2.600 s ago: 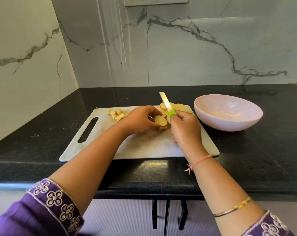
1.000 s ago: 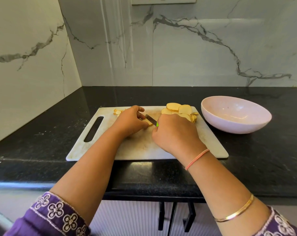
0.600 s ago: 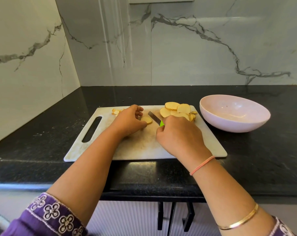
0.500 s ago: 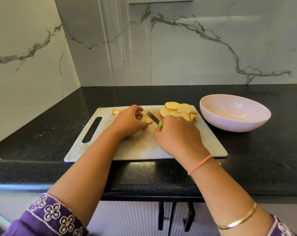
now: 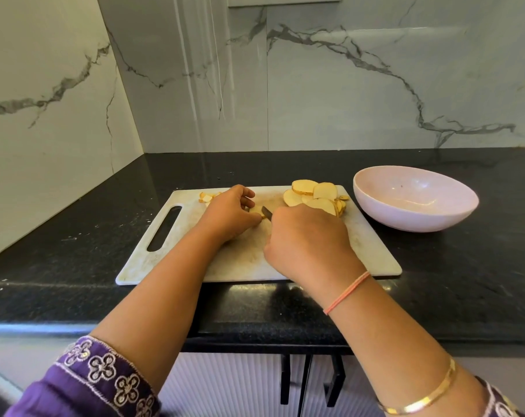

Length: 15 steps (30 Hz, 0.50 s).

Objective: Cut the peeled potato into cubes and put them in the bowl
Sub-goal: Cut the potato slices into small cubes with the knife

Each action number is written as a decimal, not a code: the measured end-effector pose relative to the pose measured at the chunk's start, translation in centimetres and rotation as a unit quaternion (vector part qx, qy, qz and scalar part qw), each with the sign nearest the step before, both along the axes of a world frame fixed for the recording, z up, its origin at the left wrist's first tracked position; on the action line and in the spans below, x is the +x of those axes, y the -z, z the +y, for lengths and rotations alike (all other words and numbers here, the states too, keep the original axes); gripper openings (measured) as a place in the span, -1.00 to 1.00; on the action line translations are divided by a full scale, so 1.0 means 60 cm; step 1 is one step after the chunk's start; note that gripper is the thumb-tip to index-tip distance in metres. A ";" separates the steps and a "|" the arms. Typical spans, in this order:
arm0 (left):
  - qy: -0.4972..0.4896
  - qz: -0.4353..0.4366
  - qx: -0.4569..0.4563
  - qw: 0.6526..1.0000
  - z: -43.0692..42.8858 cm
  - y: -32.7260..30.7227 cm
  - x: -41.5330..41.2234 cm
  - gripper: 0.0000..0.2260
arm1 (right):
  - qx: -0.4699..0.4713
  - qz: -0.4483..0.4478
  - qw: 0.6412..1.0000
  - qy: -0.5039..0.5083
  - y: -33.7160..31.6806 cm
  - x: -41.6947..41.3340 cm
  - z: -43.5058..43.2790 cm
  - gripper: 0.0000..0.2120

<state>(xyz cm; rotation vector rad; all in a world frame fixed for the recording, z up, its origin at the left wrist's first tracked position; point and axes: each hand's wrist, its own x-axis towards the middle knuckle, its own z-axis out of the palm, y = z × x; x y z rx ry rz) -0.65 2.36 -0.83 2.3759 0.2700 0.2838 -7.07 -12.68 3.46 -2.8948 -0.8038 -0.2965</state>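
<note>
Centre of the cutting board [image 5: 372,254]: the left hand [image 5: 229,212] pins a potato slice [image 5: 256,209] with curled fingers. The right hand [image 5: 306,245], closed round the knife [image 5: 266,211], sits just right of the slice, with the blade angled far-left onto it.

Knife [image 5: 266,211]: only a short stub of blade shows, handle buried in the right hand [image 5: 308,239] grip. Potato slice [image 5: 256,209] mostly covered, pinched under the left hand [image 5: 229,216]. Cut pieces [image 5: 206,198] half behind that hand. Wall plate [image 5: 285,0] cut by top edge. Dark speck [image 5: 401,186] in bowl [image 5: 405,221]: too small to tell
</note>
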 end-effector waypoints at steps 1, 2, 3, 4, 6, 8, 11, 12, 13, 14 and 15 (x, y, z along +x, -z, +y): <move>-0.001 0.000 0.002 1.000 0.002 0.000 -0.001 -0.58 | 0.000 0.002 1.000 -0.005 -0.003 -0.008 -0.003 -0.89; -0.001 0.001 0.003 1.000 0.003 -0.001 -0.001 -0.58 | -0.001 0.007 1.000 -0.010 -0.006 -0.016 -0.007 -0.92; -0.001 0.001 0.004 1.000 0.004 0.000 -0.002 -0.57 | -0.001 0.012 1.000 -0.013 -0.009 -0.023 -0.012 -0.93; 0.001 0.002 0.003 1.000 0.004 0.000 -0.002 -0.57 | 0.000 0.015 1.000 -0.015 -0.009 -0.028 -0.017 -0.90; 0.005 0.002 -0.001 1.000 0.003 0.000 -0.003 -0.57 | 0.005 0.016 1.000 -0.009 -0.009 -0.033 -0.029 -0.80; 0.007 0.005 -0.006 1.000 0.005 0.000 -0.004 -0.57 | 0.026 0.012 1.000 0.010 -0.009 -0.033 -0.038 -0.69; 0.012 0.014 -0.024 1.000 0.009 -0.002 -0.003 -0.54 | 0.081 -0.011 0.996 0.036 -0.009 -0.022 -0.041 -0.67; 0.012 0.016 -0.032 0.999 0.010 -0.003 -0.002 -0.53 | 0.093 -0.014 0.995 0.037 -0.007 -0.015 -0.038 -0.69; 0.011 0.016 -0.038 0.999 0.010 -0.002 -0.002 -0.53 | 0.100 -0.014 0.994 0.034 -0.003 -0.008 -0.034 -0.73; 0.009 0.016 -0.041 0.999 0.009 -0.001 -0.002 -0.53 | 0.103 -0.010 0.994 0.032 0.002 -0.001 -0.028 -0.78; 0.007 0.016 -0.043 0.999 0.009 0.000 -0.003 -0.53 | 0.099 -0.007 0.995 0.031 0.007 0.005 -0.021 -0.83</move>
